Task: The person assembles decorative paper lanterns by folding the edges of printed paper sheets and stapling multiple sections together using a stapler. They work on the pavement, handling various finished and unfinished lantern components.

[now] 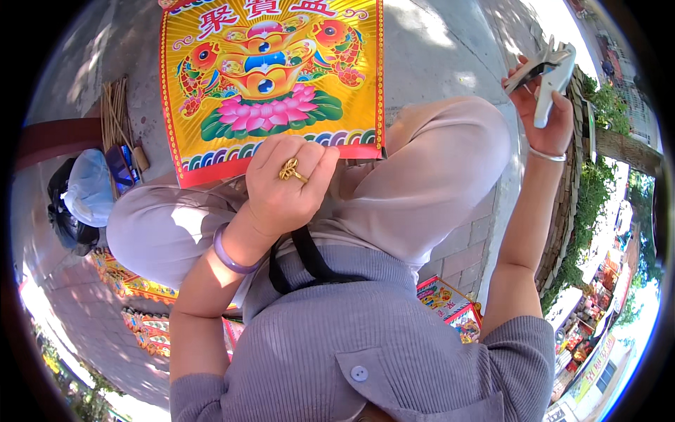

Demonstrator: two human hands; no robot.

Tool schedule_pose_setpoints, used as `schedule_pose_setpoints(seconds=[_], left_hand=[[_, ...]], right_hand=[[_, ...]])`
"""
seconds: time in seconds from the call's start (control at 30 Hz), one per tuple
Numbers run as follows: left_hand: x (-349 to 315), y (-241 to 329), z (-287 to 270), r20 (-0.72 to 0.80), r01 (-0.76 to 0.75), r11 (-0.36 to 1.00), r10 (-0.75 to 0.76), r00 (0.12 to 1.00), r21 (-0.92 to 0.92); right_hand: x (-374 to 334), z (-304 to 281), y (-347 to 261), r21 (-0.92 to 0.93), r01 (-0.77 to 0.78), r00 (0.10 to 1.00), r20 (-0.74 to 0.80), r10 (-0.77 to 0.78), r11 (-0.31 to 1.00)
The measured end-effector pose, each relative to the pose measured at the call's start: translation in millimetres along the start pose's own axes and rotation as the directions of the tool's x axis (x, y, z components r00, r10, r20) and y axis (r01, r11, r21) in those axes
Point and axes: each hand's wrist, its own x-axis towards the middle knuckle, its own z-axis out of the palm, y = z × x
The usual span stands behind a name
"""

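The person's grey ribbed shirt (302,352) with a buttoned flap is nearest, a black strap (307,253) crossing its lower edge above pale mauve trousers (450,155), knees spread wide. The left hand (290,176), wearing a gold leaf-shaped ring and, on its wrist, a purple bangle (232,253), is clamped on the lower red edge of a yellow, rectangular, glossy printed sheet (271,70). The sheet stands out beyond the lap, its picture of orange fish and a pink lotus facing the person. The right hand (545,116), a silver bracelet at its wrist, is raised well apart to the right, its fingers closed around a silver-white metal plier-shaped tool (557,74).

Beside the left knee sit a pale translucent plastic bag (90,188) and a black plastic bag (70,228), near a bundle of thin tan sticks (114,109). Grey pavement (450,63) stretches beyond; green shrubs (594,200) grow farther off at the right.
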Motion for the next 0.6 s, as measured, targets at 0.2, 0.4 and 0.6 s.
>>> schedule_pose_setpoints(seconds=[0.2, 0.4, 0.6], left_hand=[[-7.0, 1.8, 2.0, -0.048, -0.002, 0.999, 0.004, 0.999, 0.045], [-6.4, 2.7, 3.5, -0.058, -0.021, 1.0, 0.022, 0.998, 0.02], [-7.9, 4.5, 3.2, -0.068, -0.015, 0.999, 0.018, 0.998, 0.037]], right_hand=[[-102.1, 95.9, -24.5, -0.306, -0.485, 0.799, 0.225, 0.558, 0.819], [-146.2, 143.3, -5.4, -0.497, -0.703, 0.43, 0.275, 0.86, 0.509], [-143.0, 162.8, 0.6, -0.493, -0.776, 0.396, 0.105, 0.912, 0.394]])
